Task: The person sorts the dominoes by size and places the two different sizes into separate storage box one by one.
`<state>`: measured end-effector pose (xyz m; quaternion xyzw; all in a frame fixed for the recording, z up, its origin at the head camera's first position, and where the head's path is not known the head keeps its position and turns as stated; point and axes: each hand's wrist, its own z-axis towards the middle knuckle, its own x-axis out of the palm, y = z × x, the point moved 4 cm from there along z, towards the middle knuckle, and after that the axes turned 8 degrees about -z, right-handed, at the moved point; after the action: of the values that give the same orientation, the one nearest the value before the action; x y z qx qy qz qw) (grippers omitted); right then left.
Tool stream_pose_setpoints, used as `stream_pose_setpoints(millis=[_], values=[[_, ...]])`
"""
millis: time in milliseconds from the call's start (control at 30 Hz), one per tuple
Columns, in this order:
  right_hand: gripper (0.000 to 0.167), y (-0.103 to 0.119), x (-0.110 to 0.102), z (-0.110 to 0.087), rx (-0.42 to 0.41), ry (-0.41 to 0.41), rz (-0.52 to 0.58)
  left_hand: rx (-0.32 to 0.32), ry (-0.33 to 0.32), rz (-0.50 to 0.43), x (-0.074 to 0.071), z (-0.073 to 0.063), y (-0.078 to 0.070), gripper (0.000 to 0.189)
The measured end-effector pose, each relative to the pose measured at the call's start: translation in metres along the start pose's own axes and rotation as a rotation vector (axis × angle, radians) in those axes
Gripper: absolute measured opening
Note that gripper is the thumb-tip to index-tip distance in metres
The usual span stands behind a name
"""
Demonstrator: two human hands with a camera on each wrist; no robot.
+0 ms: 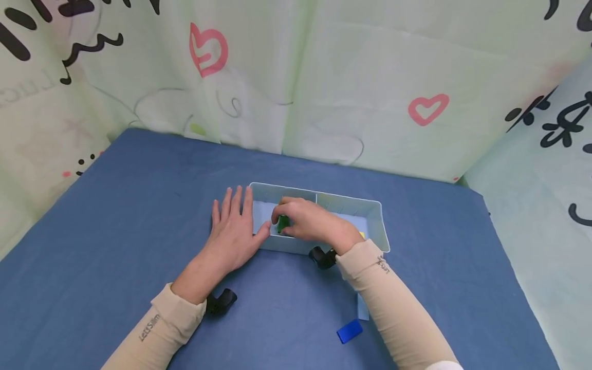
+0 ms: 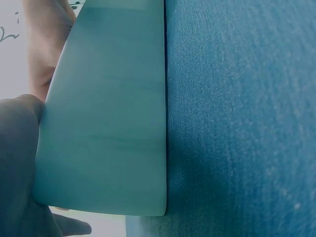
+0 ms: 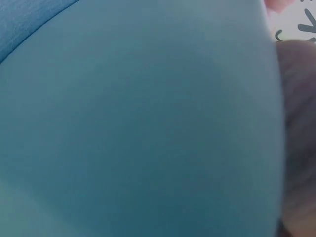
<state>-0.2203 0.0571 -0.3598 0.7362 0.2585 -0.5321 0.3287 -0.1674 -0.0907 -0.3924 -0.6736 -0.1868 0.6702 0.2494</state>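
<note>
A light blue box (image 1: 289, 244) with a divider (image 1: 316, 198) across its middle sits on the blue cloth. My left hand (image 1: 233, 234) rests against the box's left end, fingers spread and straight, the thumb over the near rim. Reaching into the left compartment, my right hand (image 1: 307, 218) pinches a small green piece (image 1: 283, 223) between thumb and fingers. The hand covers part of that piece. In the left wrist view, the box's outer wall (image 2: 103, 118) fills the middle; in the right wrist view, the wall (image 3: 148, 118) hides most of the right hand (image 3: 300, 133).
A dark blue block (image 1: 349, 331) lies on the cloth in front of the box, beside a light blue piece (image 1: 363, 307) partly under the right forearm. Something yellow (image 1: 362, 235) shows in the right compartment. A drawn-on curtain (image 1: 342, 77) hangs behind the table.
</note>
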Motion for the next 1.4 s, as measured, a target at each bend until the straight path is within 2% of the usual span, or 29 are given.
stream_pose_setpoints(millis=[200,400,633,867,1167,1400], values=[[0.016,-0.002,0.000,0.000,0.004,0.020,-0.018,0.001,-0.001,-0.002,0.000,0.001,-0.001,0.086],[0.016,-0.001,-0.001,-0.011,-0.043,-0.118,0.041,-0.005,0.002,-0.003,-0.002,-0.002,0.000,0.086],[0.011,-0.003,-0.010,-0.042,-0.112,-0.349,0.067,0.015,-0.012,-0.003,-0.002,0.000,-0.002,0.086],[0.011,0.003,-0.016,-0.080,-0.171,-0.528,0.039,0.013,-0.023,-0.008,-0.001,0.000,-0.001,0.086],[0.021,0.000,-0.006,-0.127,-0.155,-0.655,0.028,0.018,-0.025,-0.027,-0.002,0.001,-0.001,0.085],[0.024,-0.006,0.008,-0.152,-0.123,-0.673,0.051,0.014,-0.020,-0.023,0.000,-0.001,0.000,0.085]])
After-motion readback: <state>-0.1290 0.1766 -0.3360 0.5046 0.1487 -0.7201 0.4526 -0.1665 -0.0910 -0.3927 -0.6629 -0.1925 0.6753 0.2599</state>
